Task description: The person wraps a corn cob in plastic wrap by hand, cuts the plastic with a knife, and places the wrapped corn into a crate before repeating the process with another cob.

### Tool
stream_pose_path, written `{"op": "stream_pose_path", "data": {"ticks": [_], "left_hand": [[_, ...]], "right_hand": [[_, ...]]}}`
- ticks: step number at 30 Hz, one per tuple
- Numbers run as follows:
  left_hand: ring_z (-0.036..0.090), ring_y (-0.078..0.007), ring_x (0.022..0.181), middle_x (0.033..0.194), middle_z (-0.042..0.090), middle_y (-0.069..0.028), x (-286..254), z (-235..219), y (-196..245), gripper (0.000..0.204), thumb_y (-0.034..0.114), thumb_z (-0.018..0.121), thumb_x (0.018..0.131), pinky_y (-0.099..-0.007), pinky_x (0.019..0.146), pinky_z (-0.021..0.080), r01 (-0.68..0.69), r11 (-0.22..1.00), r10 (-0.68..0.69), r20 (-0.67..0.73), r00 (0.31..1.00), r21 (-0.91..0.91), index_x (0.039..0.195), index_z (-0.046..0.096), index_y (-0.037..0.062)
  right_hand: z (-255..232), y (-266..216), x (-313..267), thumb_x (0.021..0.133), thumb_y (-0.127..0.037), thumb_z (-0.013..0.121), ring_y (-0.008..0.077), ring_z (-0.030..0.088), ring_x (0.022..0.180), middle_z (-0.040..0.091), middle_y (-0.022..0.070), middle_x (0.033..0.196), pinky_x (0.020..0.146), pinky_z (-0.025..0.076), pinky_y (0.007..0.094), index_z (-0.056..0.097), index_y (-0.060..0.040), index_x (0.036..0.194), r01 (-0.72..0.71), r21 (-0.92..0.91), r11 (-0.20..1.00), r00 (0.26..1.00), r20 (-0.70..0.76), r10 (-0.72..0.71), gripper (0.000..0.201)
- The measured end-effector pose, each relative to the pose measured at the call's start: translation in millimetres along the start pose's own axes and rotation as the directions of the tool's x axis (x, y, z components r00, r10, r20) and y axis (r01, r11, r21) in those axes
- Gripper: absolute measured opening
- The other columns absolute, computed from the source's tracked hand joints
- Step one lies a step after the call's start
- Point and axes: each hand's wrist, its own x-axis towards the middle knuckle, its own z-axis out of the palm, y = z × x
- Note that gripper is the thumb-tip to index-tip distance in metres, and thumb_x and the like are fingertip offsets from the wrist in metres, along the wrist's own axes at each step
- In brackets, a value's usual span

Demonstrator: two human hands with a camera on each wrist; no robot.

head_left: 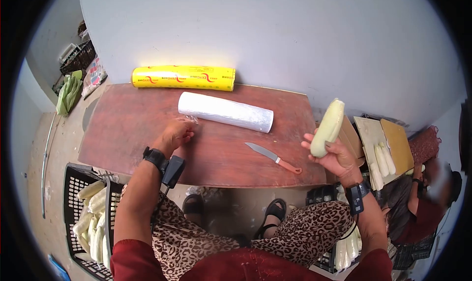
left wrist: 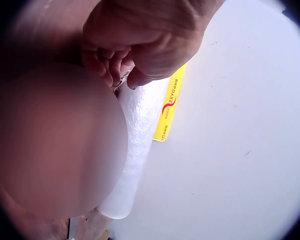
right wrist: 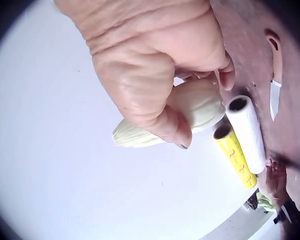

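Observation:
My right hand [head_left: 337,155] holds an ear of corn in its pale green husk [head_left: 328,126] above the table's right end. Its narrower end points up and away in the head view. The right wrist view shows the thumb along one side of the corn [right wrist: 197,102]. My left hand [head_left: 176,133] is at the left end of a white roll of cling film [head_left: 226,112]. There its thumb and fingertips pinch a loose, clear edge of the film [left wrist: 122,81]. A knife with an orange handle [head_left: 289,167] lies between the hands, blade toward the roll.
A yellow printed roll [head_left: 184,78] lies along the back of the brown table [head_left: 118,128], against the wall. Black crates of pale corn [head_left: 91,222] stand at both sides below. Cardboard boxes [head_left: 398,145] and another person [head_left: 423,207] are at the right.

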Motion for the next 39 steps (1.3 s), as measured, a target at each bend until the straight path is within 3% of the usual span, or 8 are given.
{"op": "stream_pose_path", "data": {"ticks": [5,10,16,19,22,28,34,39], "left_hand": [[0.055,-0.0104,0.059,0.072,0.056,0.0019,0,-1,-1,0.007,0.018,0.061,0.090,-0.0251,0.053,0.047,-0.010,1.000,0.010,0.029,1.000,0.026,0.085,0.060,0.0122],[0.058,-0.0121,0.060,0.078,0.059,-0.0020,-3,4,3,0.007,0.016,0.055,0.092,-0.0257,0.051,0.047,0.022,1.000,-0.022,-0.006,1.000,-0.021,0.095,0.059,0.0105],[0.060,-0.0161,0.066,0.101,0.063,-0.0168,-5,7,3,0.038,0.037,0.045,0.100,-0.0244,0.054,0.048,0.100,0.980,-0.115,-0.080,0.990,-0.172,0.113,0.051,0.0012],[0.062,-0.0173,0.063,0.098,0.064,-0.0193,-1,4,-1,0.050,0.047,0.039,0.100,-0.0244,0.049,0.047,0.086,0.965,-0.103,-0.058,0.993,-0.248,0.111,0.049,-0.0007],[0.062,-0.0169,0.063,0.094,0.063,-0.0177,-10,7,7,0.047,0.046,0.040,0.101,-0.0241,0.048,0.047,0.108,0.958,-0.120,-0.031,0.992,-0.265,0.110,0.049,0.0006],[0.054,-0.0127,0.057,0.073,0.057,-0.0034,-8,14,5,0.024,0.029,0.053,0.099,-0.0234,0.048,0.043,0.040,0.982,-0.026,0.077,0.997,-0.186,0.085,0.055,0.0087],[0.051,-0.0118,0.057,0.072,0.054,-0.0011,-6,1,1,0.016,0.023,0.054,0.098,-0.0232,0.050,0.042,0.020,0.982,-0.018,0.012,1.000,-0.187,0.088,0.055,0.0102],[0.057,-0.0143,0.062,0.082,0.059,-0.0077,-5,-14,-2,0.022,0.028,0.054,0.098,-0.0239,0.052,0.046,0.059,0.974,-0.064,-0.018,0.998,-0.217,0.097,0.053,0.0057]], "right_hand": [[41,59,43,0.087,-0.012,0.068,0.0421,0.049,0.123,0.053,0.0201,0.126,0.088,0.046,0.0488,0.044,-0.0051,0.132,-0.174,0.172,0.970,0.981,0.120,0.155,0.052],[40,95,77,0.086,-0.021,0.072,0.0416,0.045,0.126,0.053,0.0172,0.123,0.091,0.041,0.0488,0.046,-0.0079,0.129,-0.220,0.325,0.920,0.975,0.071,0.209,0.052],[39,106,98,0.086,-0.022,0.071,0.0357,0.046,0.125,0.055,0.0139,0.120,0.092,0.040,0.0480,0.046,-0.0092,0.128,-0.154,0.358,0.921,0.988,0.036,0.151,0.051],[41,106,104,0.086,-0.021,0.071,0.0316,0.048,0.123,0.056,0.0123,0.121,0.091,0.041,0.0459,0.045,-0.0093,0.128,-0.122,0.344,0.931,0.992,0.021,0.123,0.050],[40,107,106,0.087,-0.018,0.070,0.0287,0.050,0.121,0.056,0.0118,0.121,0.089,0.042,0.0432,0.045,-0.0085,0.130,-0.094,0.323,0.942,0.995,-0.003,0.100,0.051],[31,112,100,0.086,-0.013,0.068,0.0270,0.053,0.117,0.056,0.0128,0.122,0.087,0.043,0.0405,0.045,-0.0045,0.130,-0.109,0.281,0.953,0.993,-0.002,0.114,0.050],[15,108,84,0.087,-0.014,0.067,0.0266,0.054,0.116,0.057,0.0136,0.121,0.087,0.045,0.0392,0.049,-0.0021,0.127,-0.100,0.237,0.966,0.994,-0.014,0.107,0.045],[16,107,79,0.086,-0.017,0.069,0.0265,0.054,0.115,0.057,0.0146,0.122,0.089,0.044,0.0393,0.049,-0.0021,0.126,-0.100,0.265,0.959,0.994,-0.018,0.108,0.047]]}}
